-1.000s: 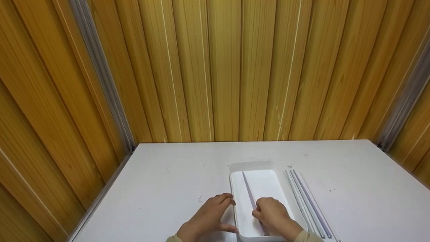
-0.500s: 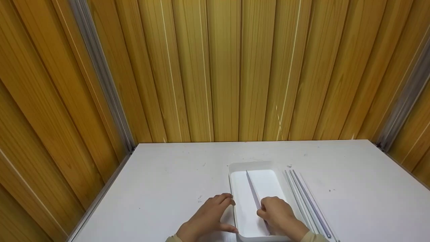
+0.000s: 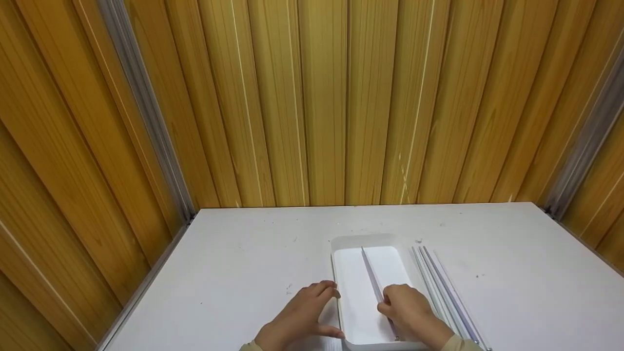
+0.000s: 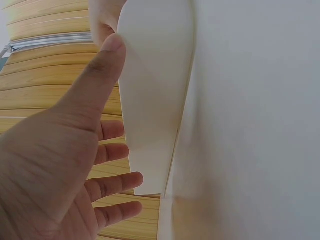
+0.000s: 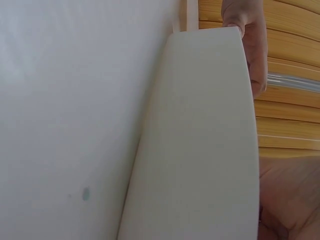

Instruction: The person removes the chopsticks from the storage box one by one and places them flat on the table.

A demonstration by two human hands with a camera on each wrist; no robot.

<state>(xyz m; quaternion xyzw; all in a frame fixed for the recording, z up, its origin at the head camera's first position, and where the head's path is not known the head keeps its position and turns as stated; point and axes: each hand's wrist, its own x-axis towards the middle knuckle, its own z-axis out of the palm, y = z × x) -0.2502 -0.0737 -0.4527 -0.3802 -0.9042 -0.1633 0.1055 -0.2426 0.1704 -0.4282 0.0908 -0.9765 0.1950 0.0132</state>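
Note:
A white rectangular tray (image 3: 363, 240) lies lengthwise at the front of the table. Inside it, a lilac knitting needle (image 3: 372, 278) points away from me, with a small knob at its near end. My right hand (image 3: 405, 304) grips this needle near the knob, fingers curled. In the right wrist view that hand (image 5: 292, 195) is mostly hidden by the tray's side wall (image 5: 200, 135). My left hand (image 3: 304, 309) rests against the tray's left side, thumb at the near corner. The left wrist view shows its fingers (image 4: 114, 152) straight and spread along the tray's rim.
Several more knitting needles (image 3: 451, 297), grey-green and lilac, lie side by side on the table right of the tray, partly behind my right wrist. The white table (image 3: 243, 258) meets a wood-patterned wall (image 3: 321, 122) at the back.
My right hand has shifted slightly to the right, and the needle it grips has slid with it inside the tray. The left hand and tray stay put.

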